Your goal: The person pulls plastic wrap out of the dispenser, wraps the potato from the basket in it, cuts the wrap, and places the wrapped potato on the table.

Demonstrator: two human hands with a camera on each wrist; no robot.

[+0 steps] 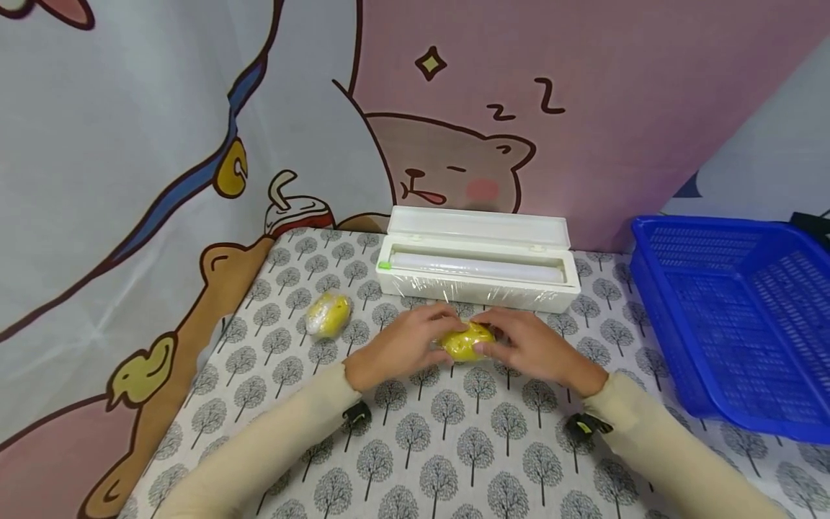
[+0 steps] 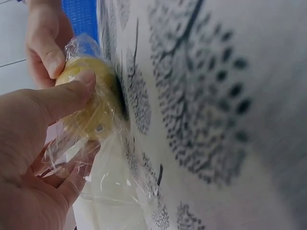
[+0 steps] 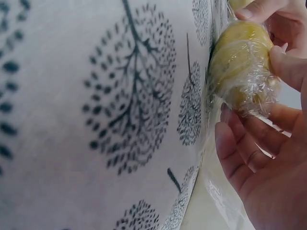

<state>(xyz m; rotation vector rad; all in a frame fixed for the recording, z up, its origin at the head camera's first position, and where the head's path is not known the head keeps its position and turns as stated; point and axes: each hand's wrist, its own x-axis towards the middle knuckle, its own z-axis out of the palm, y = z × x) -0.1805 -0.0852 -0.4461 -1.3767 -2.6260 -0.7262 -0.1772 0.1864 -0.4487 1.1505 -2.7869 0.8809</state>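
A yellow oval fruit (image 1: 468, 342), wrapped in clear cling film, lies on the cloth between both hands; its exact kind is unclear. My left hand (image 1: 415, 339) holds its left end, thumb on the near side and fingers curled behind. From the other end, my right hand (image 1: 533, 349) grips it with thumb and fingers. Loose film bunches at the ends of the fruit (image 2: 91, 100) in the left wrist view. Crumpled film (image 3: 252, 96) also shows near the right fingers. Behind the hands stands a white cling film dispenser (image 1: 480, 288), lid up, with a roll (image 1: 476, 267) inside.
Another film-wrapped yellow fruit (image 1: 328, 315) lies on the tree-print tablecloth (image 1: 415, 440), left of the hands. A blue plastic basket (image 1: 674, 346) stands on the right. A printed cartoon curtain (image 1: 609, 108) hangs behind the table.
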